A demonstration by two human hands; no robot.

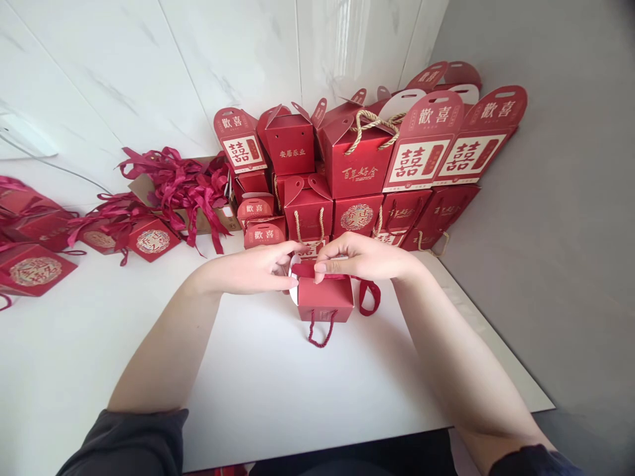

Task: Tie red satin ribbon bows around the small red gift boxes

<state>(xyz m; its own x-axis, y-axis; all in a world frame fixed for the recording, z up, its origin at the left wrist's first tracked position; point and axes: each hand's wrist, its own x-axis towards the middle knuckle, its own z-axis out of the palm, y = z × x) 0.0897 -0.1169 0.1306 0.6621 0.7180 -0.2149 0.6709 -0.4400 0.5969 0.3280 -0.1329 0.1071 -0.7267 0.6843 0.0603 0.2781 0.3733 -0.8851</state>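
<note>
From the head-worn camera, looking forward and down: two bare forearms reach in over a white bench point(278, 390) and meet at one small red box point(325, 294), which sits near the middle of the view, a little nearer the person than the fingertips. The box is wider from left to right than it looks from front to back, so its long axis seems to run crosswise between the two arms. A dark red ribbon point(369, 301) passes over the back part of its top along that same line, its loose loop lying off the right end. The right grip point(354, 256) is the nearer to the ribbon: thumb and finger are pinched together on it, above the rear of the top, left of the middle. The left grip point(265, 268) comes in at the box's left end, thumb and fingers apart, the thumb tip against or just beside a pale end flap point(294, 295); the farther fingertips are partly hidden. A twisted cord handle point(321, 344) droops from the box's front toward the person. Behind stand stacked red gift boxes point(358, 173); to the left, a heap of ribbons point(171, 173) spills over a carton point(201, 223).
</note>
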